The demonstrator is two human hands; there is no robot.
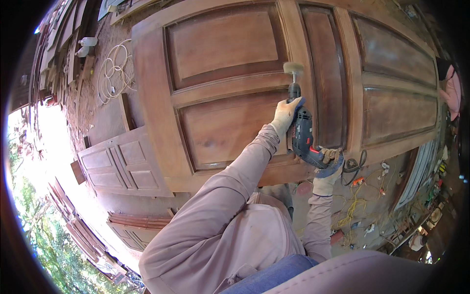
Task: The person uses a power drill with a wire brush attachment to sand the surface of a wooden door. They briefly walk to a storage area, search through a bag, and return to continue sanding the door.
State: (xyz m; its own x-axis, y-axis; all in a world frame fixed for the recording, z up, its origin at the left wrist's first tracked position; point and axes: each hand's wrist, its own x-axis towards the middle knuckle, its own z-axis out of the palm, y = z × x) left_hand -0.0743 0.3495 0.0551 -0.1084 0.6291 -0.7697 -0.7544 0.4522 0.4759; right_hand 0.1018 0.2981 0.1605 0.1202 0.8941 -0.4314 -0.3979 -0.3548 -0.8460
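Gripping the black drill (pixel 304 132) near its chuck (pixel 293 91) with the left hand (pixel 284 115), closer to the buffing wheel (pixel 293 68) just beyond, over the wooden door (pixel 155 98). Can't tell if touching, tbh. Angled lengthwise down-right to the handle (pixel 310 156), clasped in the right hand's (pixel 331 163) fingers.

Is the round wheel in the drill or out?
In: the round wheel sits on a metal shaft that enters the front of the drill.

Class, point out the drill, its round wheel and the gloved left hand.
Drill (pixel 304 131): head view, motor housing.
Round wheel (pixel 293 68): head view, its rim.
Gloved left hand (pixel 286 113): head view, back of hand.
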